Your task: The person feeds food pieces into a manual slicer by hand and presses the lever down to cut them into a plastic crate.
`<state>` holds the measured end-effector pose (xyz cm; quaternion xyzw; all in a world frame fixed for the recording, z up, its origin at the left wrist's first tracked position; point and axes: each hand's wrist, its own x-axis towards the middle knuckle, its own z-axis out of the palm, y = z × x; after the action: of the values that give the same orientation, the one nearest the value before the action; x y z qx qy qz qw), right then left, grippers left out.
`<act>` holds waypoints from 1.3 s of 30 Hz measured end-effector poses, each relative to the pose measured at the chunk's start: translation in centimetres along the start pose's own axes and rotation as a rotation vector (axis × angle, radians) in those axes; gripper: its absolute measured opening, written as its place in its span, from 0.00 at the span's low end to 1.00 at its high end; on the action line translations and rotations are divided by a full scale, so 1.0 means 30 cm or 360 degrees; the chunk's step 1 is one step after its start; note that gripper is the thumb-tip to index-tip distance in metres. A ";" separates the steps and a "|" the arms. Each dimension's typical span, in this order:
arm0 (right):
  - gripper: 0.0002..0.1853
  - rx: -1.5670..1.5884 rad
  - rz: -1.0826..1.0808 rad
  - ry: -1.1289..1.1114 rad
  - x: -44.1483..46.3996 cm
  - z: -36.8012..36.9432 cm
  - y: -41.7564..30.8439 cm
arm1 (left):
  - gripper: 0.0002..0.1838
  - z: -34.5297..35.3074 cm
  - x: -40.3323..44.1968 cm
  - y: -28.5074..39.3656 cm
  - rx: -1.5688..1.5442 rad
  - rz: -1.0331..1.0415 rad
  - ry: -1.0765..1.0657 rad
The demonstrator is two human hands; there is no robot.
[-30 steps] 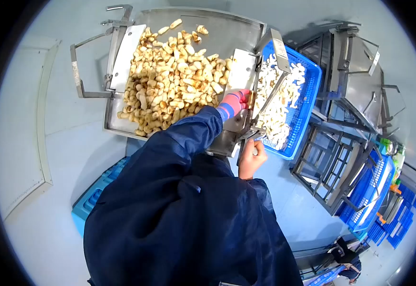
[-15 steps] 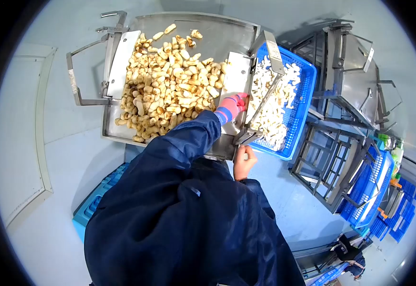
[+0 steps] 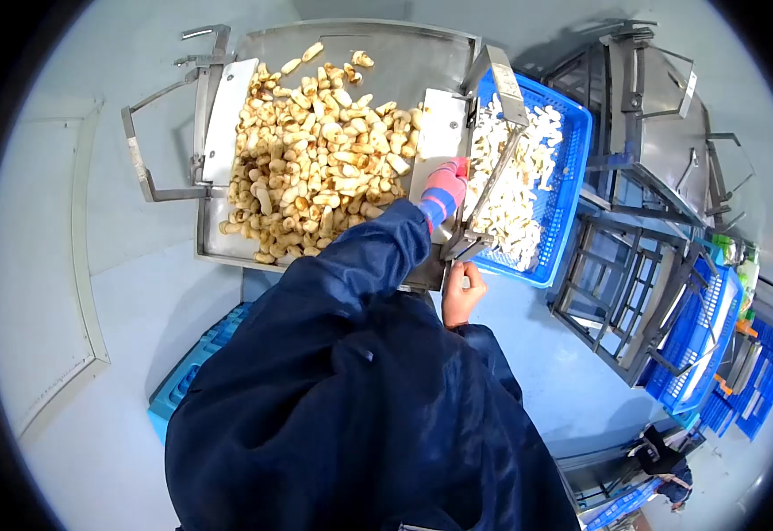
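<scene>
My left hand (image 3: 447, 186), in a pink and blue striped glove, reaches across the white board (image 3: 444, 124) on the right side of the steel tray. Its fingers are bunched at the board's right edge, beside a metal bracket (image 3: 503, 88); what they hold is hidden. My bare right hand (image 3: 462, 296) is closed just below the bracket's near end, and whatever lies in its fingers cannot be made out. A pile of whole, stubby mushrooms (image 3: 315, 164) covers much of the steel tray (image 3: 386, 57). Pale cut mushroom pieces (image 3: 515, 186) fill the blue basket (image 3: 572, 159).
Another white board (image 3: 227, 124) with a bent metal handle (image 3: 134, 159) flanks the tray's left side. Steel stands (image 3: 616, 283) and another blue basket (image 3: 692, 341) are at right. A turquoise plastic crate (image 3: 196, 358) lies low left. A person (image 3: 665, 465) is at the lower right.
My left hand has shifted slightly right and up, closer to the bracket. My right hand has moved a little right and stays closed. The whole view has shifted slightly.
</scene>
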<state>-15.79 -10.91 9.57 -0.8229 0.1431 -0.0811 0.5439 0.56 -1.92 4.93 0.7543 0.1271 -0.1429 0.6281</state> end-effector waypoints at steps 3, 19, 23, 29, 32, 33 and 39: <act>0.11 -0.0037 -0.0016 0.0010 -0.004 0.002 0.007 | 0.15 -0.016 0.003 0.055 -0.0050 0.0259 0.0003; 0.11 -0.0028 -0.0025 -0.0004 0.027 -0.020 -0.086 | 0.15 -0.196 0.175 0.115 0.0922 -0.0076 -0.0905; 0.12 -0.0044 0.0004 -0.0008 0.062 -0.041 -0.179 | 0.21 -0.100 0.179 -0.053 0.0878 0.0016 -0.0350; 0.11 -0.0139 -0.0010 0.0025 0.030 -0.019 -0.106 | 0.19 -0.098 0.040 -0.072 0.0473 -0.0088 -0.0094; 0.10 -0.0066 -0.0091 -0.0067 0.008 -0.002 -0.008 | 0.23 -0.044 0.002 -0.175 -0.0099 0.0133 0.0016; 0.10 -0.0020 -0.0032 -0.0075 0.012 -0.004 0.006 | 0.23 -0.044 -0.006 -0.171 0.0065 0.0123 0.0071; 0.11 -0.0160 -0.0056 -0.0008 0.039 -0.023 -0.142 | 0.23 -0.037 -0.025 -0.145 0.0208 0.0199 0.0106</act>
<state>-14.25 -10.31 13.74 -0.8517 0.1311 -0.0815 0.5008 -1.69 -0.04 1.44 0.8046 0.0911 -0.0862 0.5805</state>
